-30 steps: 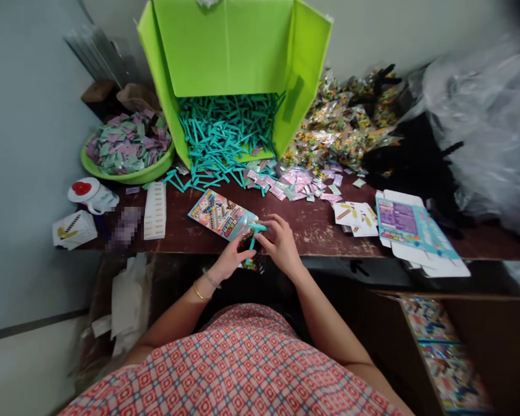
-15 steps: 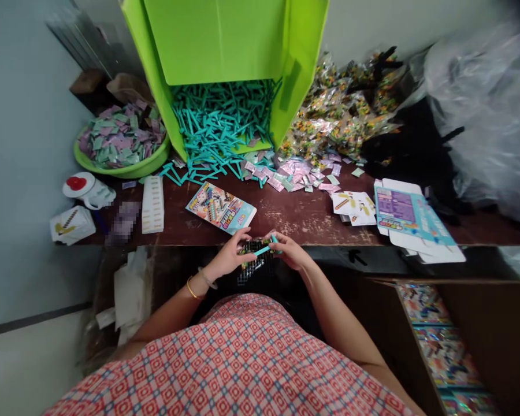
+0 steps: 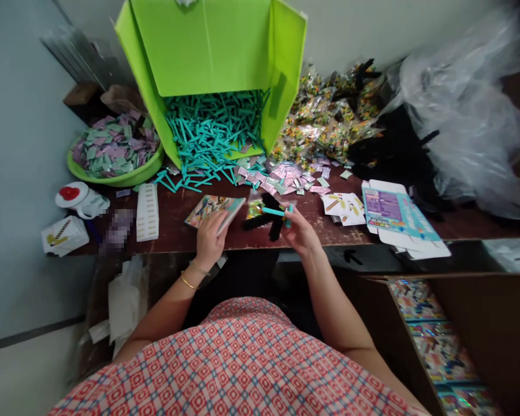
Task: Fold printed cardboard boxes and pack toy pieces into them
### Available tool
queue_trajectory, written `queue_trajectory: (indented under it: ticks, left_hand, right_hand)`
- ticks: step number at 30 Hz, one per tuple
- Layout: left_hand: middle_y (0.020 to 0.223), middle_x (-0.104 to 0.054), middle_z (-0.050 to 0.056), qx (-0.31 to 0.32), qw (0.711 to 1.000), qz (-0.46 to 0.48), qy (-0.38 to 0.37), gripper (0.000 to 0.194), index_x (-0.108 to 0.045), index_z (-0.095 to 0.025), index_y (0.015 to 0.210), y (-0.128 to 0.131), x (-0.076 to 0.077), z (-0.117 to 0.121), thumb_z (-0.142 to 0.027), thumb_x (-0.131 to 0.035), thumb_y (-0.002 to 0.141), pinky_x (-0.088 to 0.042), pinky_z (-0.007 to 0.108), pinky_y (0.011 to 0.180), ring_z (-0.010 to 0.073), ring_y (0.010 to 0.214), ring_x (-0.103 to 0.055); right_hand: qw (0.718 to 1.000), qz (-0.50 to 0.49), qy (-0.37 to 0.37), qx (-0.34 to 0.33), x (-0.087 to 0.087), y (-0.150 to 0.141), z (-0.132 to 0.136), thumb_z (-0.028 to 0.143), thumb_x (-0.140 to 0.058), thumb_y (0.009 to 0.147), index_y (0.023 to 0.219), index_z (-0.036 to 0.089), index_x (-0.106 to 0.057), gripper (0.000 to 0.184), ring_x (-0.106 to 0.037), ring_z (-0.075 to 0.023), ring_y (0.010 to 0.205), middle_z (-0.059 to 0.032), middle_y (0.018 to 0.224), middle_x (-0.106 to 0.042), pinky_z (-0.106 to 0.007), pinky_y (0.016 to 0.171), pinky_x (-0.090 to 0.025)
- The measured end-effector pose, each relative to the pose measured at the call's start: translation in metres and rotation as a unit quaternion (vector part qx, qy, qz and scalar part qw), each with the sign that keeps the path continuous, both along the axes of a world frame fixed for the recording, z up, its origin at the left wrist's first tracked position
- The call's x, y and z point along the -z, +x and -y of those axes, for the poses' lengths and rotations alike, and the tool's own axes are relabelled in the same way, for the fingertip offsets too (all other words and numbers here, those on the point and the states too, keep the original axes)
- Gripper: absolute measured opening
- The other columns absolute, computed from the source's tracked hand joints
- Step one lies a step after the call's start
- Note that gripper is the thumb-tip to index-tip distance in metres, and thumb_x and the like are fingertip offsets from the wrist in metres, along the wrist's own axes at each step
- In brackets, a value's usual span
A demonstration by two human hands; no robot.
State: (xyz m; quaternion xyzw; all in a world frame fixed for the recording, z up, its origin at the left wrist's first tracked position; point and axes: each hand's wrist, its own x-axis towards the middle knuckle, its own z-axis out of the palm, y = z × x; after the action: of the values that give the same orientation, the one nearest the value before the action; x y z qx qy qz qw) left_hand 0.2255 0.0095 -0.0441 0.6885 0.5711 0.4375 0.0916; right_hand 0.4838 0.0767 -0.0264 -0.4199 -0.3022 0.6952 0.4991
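**Holding a loose bundle over the table edge**

Gripping several small things at once, the right hand [image 3: 301, 231] is closed around a teal stick [image 3: 274, 211], a black piece [image 3: 272, 216] and what looks like a shiny packet [image 3: 255, 209], all held just above the table [image 3: 312, 222] near its front edge. The left hand [image 3: 208, 240] lies on the box [image 3: 214, 209], fingers curled over its near side and lifting it a little; the box is on the table, just left of the bundle.

In my judgement the risk is the bundle. Three parts pinched in one hand can slip apart, and a part that falls here may go off the edge to the floor. The box is taken by one side only, so it could tilt or slide away.

Compared with half a second ago, both hands were together below the table edge, working on the black piece. Now they are apart: the left has gone to the box, and the right has carried the bundle up over the table.
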Motion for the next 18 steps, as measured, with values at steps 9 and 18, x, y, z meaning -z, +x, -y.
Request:
queue_trajectory:
  ticks: [9, 18]
  left_hand:
    - [0.14, -0.067, 0.016, -0.044, 0.988, 0.148, 0.013, 0.054, -0.064, -0.018, 0.139, 0.01, -0.029, -0.006, -0.049, -0.033, 0.109, -0.045, 0.042, 0.116, 0.0252, 0.134, -0.06]
    - [0.141, -0.065, 0.017, 0.027, 0.997, 0.065, -0.012, 0.057, -0.063, -0.018, 0.142, 0.068, -0.015, -0.007, -0.049, -0.028, 0.11, -0.041, 0.051, 0.119, 0.0264, 0.134, -0.058]
  right_hand:
    - [0.996, 0.068, 0.037, 0.039, 0.017, -0.056, -0.002, 0.052, -0.083, 0.059, 0.098, 0.025, -0.066, 0.05, -0.067, -0.019, 0.09, -0.0028, 0.103, -0.076, -0.026, 0.065, -0.054]
    - [0.857, 0.397, 0.328, -0.014, -0.023, -0.061, 0.006, 0.024, -0.054, 0.091, 0.141, 0.016, -0.058, 0.051, -0.061, -0.0277, 0.128, -0.0156, 0.139, -0.063, -0.045, 0.113, -0.047]
